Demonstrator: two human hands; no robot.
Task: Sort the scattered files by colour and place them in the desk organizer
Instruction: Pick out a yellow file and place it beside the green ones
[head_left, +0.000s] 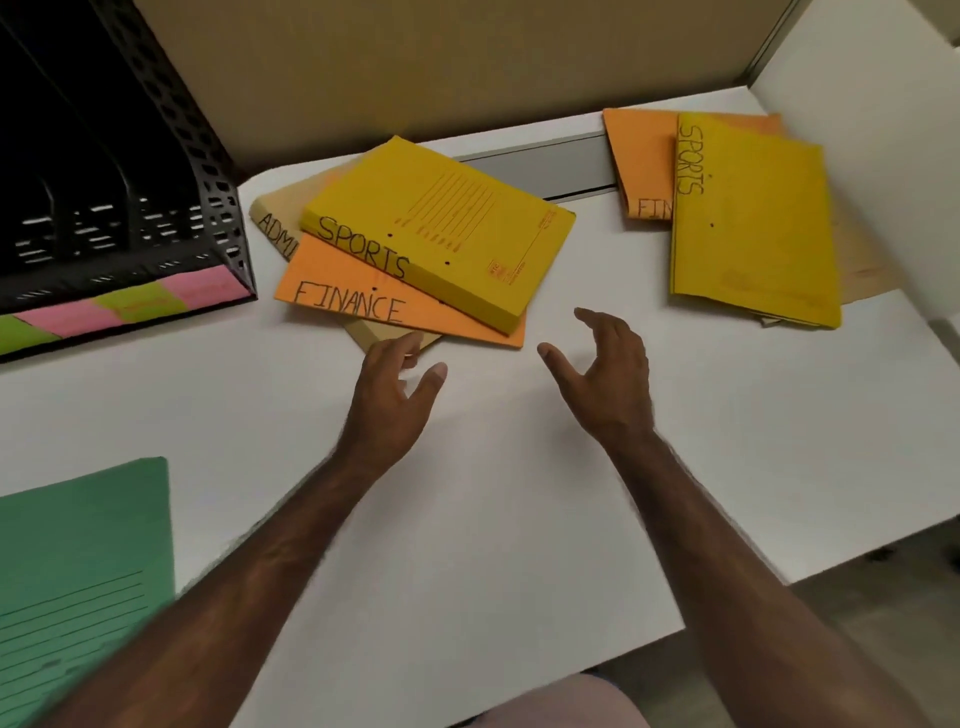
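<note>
A pile of files lies mid-desk: a yellow "SPORTS" file (441, 228) on top, an orange "FINANCE" file (343, 296) under it, and a brown "ADMIN" file (272, 221) at the bottom. My left hand (389, 400) hovers at the pile's near edge, fingers relaxed, fingertips close to the brown corner. My right hand (608, 374) is raised just right of the pile, fingers spread and loosely curved, holding nothing. At the far right a second yellow "SPORTS" file (753, 223) lies over another orange file (641, 156). The black mesh desk organizer (171, 156) stands far left.
Pink and green sticky labels (130, 306) line the organizer's front lip. A green file (78, 571) lies at the near left corner. A grey cable slot (540, 166) runs behind the pile. Partition walls close the back and right; the desk edge (779, 582) falls away at the near right.
</note>
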